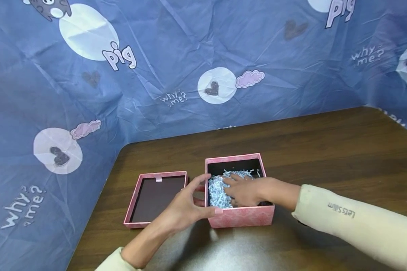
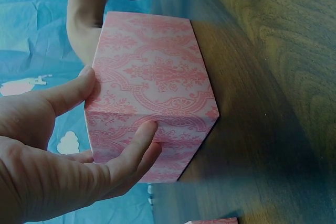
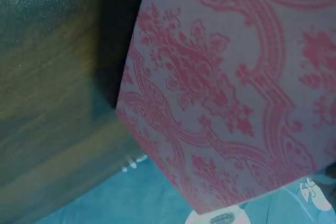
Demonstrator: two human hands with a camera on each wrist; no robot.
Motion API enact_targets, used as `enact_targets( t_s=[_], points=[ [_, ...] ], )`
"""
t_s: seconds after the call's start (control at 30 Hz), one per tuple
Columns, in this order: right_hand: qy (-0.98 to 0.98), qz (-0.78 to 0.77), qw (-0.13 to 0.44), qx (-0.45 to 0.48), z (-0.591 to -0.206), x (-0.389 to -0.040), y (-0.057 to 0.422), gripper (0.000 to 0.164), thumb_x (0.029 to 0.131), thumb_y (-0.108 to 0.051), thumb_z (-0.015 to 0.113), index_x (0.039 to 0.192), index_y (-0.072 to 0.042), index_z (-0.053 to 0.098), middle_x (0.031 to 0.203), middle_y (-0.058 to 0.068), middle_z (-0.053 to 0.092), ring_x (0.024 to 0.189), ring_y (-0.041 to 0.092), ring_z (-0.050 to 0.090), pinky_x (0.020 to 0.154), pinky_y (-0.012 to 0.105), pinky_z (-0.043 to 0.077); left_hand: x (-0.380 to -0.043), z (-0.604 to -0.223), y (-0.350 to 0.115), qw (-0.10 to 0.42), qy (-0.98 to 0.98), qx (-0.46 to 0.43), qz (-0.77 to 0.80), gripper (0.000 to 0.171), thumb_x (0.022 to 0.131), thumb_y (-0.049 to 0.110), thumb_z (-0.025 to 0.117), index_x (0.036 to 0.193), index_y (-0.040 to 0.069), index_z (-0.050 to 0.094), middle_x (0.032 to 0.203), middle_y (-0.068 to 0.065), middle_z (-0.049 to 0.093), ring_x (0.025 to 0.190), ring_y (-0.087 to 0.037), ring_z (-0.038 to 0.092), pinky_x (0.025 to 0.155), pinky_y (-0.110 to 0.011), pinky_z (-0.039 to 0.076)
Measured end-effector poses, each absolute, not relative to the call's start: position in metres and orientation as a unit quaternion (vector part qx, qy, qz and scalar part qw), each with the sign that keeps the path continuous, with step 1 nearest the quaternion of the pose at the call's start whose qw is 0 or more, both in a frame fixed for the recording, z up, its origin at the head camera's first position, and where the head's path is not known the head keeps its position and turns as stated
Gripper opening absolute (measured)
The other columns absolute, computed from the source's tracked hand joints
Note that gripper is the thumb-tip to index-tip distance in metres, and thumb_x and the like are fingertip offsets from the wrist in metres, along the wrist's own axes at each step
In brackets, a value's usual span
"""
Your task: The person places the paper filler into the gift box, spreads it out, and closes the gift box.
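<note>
Box: a pink patterned box (image 1: 239, 216) stands open on the counter (image 1: 325, 150), near its front edge and roughly mid-way across; its inside is dark.
Filling: pale blue-white shredded paper (image 1: 217, 190) lies inside the box, heaped toward its left half.
Right hand: the right hand (image 1: 245, 190) lies inside the box on top of the shredded paper, palm down, fingers (image 1: 231, 180) stretched out flat and slightly spread, pressing on the shreds. The right wrist view shows only the box's pink outer wall (image 3: 236, 93) up close, not the hand.
Left hand: the left hand (image 1: 186, 205) steadies the box at its left front corner; the thumb (image 2: 73, 92) lies against one wall and the fingers (image 2: 137, 142) lie nearly straight, close together, against the neighbouring wall (image 2: 152, 77).
Lid: a matching pink lid (image 1: 156, 197) lies upside down just left of the box, close beside it, dark inside, with a small pale tab at its far rim.
Sleeves: both arms wear cream sleeves (image 1: 356, 222), the right one printed with small lettering.
Surroundings: the counter is dark wood-grain; a blue cartoon-print cloth (image 1: 122, 75) hangs behind it and along its left side.
</note>
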State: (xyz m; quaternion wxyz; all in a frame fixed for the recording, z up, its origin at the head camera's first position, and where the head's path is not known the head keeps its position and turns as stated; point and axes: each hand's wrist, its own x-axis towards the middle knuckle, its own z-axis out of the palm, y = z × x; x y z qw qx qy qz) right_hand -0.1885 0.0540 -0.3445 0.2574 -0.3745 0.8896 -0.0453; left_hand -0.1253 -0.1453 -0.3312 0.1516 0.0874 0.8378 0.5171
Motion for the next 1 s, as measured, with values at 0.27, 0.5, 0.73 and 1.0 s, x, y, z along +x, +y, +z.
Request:
enact_targets(
  t_s=[0.27,0.5,0.73,1.0],
  points=[
    [0.897,-0.042,0.229,-0.377,-0.339,-0.19,0.056,0.054,0.097,-0.03,0.056,0.146,-0.011,0.042,0.158,0.013,0.019,0.144,0.038,0.014,0.109,0.06,0.023,-0.126,-0.329,-0.143,0.147,0.842,0.086,0.512,0.082,0.075,0.006,0.081,0.145,0.019,0.04,0.129,-0.02,0.049,0.092,-0.025,0.061,0.069,-0.034,0.055],
    [0.898,-0.142,0.198,-0.366,-0.304,-0.182,0.077,0.065,0.095,-0.036,0.058,0.151,-0.015,0.032,0.158,0.013,0.017,0.144,0.037,0.014,0.108,0.059,0.027,-0.124,-0.331,-0.143,0.156,0.834,0.093,0.521,0.083,0.076,0.006,0.081,0.146,0.017,0.038,0.129,-0.02,0.049,0.093,-0.026,0.061,0.07,-0.035,0.055],
    [0.896,-0.208,0.138,-0.368,-0.279,-0.179,0.092,0.061,0.096,-0.034,0.058,0.149,-0.012,0.035,0.154,0.015,0.025,0.14,0.035,0.025,0.107,0.059,0.03,-0.125,-0.33,-0.144,0.159,0.837,0.089,0.515,0.084,0.076,0.007,0.081,0.147,0.017,0.037,0.127,-0.02,0.049,0.095,-0.026,0.061,0.071,-0.036,0.056],
    [0.898,-0.24,0.1,-0.354,-0.274,-0.17,0.09,0.06,0.096,-0.034,0.058,0.147,-0.011,0.038,0.153,0.014,0.027,0.139,0.033,0.026,0.105,0.059,0.032,-0.124,-0.329,-0.145,0.155,0.836,0.107,0.515,0.083,0.077,0.005,0.079,0.147,0.014,0.035,0.127,-0.021,0.049,0.095,-0.027,0.062,0.072,-0.037,0.056]
  ],
)
